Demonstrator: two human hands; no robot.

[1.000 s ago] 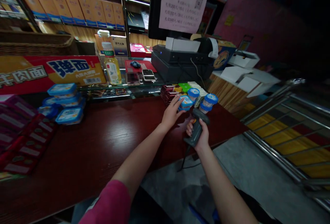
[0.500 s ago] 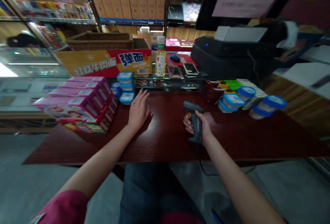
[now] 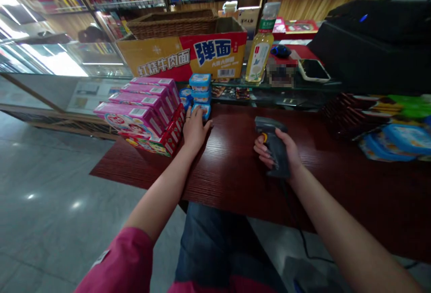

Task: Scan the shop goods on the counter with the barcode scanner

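My right hand [image 3: 281,151] is wrapped around the handle of a dark grey barcode scanner [image 3: 278,149], held over the counter's middle with its head tilted to the left. My left hand [image 3: 195,130] reaches to the lid of the nearest small blue-lidded tub [image 3: 204,111], fingers outstretched and thumb apart. Whether the fingertips press on the tub cannot be made out. More blue-lidded tubs [image 3: 200,82] are stacked just behind. Left of that hand, several pink boxes [image 3: 134,115] stand on a red box [image 3: 164,142].
A yellow and red carton [image 3: 158,59] holding a wicker basket [image 3: 175,23] stands behind, beside a bottle of yellow drink [image 3: 261,48]. On the glass ledge lie a phone [image 3: 313,69] and a mouse [image 3: 281,51]. Tubs [image 3: 400,140] and dark packets [image 3: 350,115] occupy the right. The scanner's cable [image 3: 299,225] hangs over the edge.
The view has turned left and moved closer. My left hand has shifted from the bare counter to the nearest blue tub. My right hand still holds the scanner.
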